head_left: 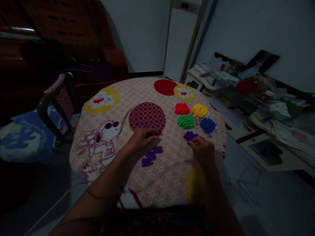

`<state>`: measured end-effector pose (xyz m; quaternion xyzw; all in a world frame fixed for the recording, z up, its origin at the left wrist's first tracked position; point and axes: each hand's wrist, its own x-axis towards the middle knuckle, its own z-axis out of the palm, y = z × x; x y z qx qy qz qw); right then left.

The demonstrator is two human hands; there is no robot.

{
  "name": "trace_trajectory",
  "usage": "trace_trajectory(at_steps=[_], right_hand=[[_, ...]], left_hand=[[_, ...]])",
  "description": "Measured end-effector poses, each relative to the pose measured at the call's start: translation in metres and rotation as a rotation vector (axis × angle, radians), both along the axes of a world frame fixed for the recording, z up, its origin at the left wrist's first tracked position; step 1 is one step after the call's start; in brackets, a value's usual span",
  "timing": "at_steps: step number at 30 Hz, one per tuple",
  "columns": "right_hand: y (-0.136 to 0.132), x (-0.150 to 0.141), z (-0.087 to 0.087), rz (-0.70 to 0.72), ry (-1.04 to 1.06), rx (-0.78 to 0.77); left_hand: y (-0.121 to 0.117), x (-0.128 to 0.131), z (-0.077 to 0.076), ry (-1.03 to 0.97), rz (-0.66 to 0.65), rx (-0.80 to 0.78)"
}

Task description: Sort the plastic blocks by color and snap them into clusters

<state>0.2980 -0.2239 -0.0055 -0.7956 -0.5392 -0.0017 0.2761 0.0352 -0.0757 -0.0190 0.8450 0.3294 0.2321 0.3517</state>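
Observation:
My right hand pinches a small purple piece at the near edge of a cluster of purple round-tipped pieces. Left of it, my left hand hovers low over the tablecloth with thumb and fingers apart, by the edge of a dark checked circle. A bit of purple shows just beyond its knuckles, mostly hidden. Several purple tubes lie loose below that hand. Beyond my right hand sit matching clusters in red, yellow, green and blue.
The round table has a pink patterned cloth. A chair stands at its left, with a wooden sofa behind. At the right, a low cabinet carries papers and clutter. A tall white unit stands at the back.

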Motion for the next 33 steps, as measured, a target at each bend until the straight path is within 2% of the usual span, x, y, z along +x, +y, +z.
trace_trajectory(at_steps=[9, 12, 15, 18, 21, 23, 28, 33], right_hand=[[0.008, -0.004, -0.016, -0.114, -0.097, -0.082], [0.007, -0.007, -0.015, -0.160, -0.127, -0.097], [0.005, -0.016, -0.010, -0.170, -0.136, -0.048], [0.006, -0.035, -0.004, 0.027, -0.071, -0.039], [0.010, -0.063, -0.001, 0.296, 0.016, -0.144], [0.015, -0.082, 0.001, 0.394, 0.029, -0.235], [0.022, -0.109, 0.009, 0.490, -0.050, -0.476], [0.021, -0.103, 0.013, 0.460, -0.102, -0.532]], left_hand=[[0.001, 0.000, -0.005, -0.008, -0.009, -0.040], [0.001, 0.000, -0.005, -0.019, -0.011, -0.032], [0.002, 0.000, -0.005, -0.016, -0.002, -0.030], [0.002, 0.000, -0.005, -0.020, 0.019, -0.023], [0.001, 0.000, -0.002, -0.041, 0.034, -0.026], [0.000, -0.001, 0.000, -0.054, 0.044, -0.033], [0.001, -0.002, 0.000, -0.068, 0.058, -0.028], [0.003, -0.004, -0.003, -0.069, 0.067, -0.024]])
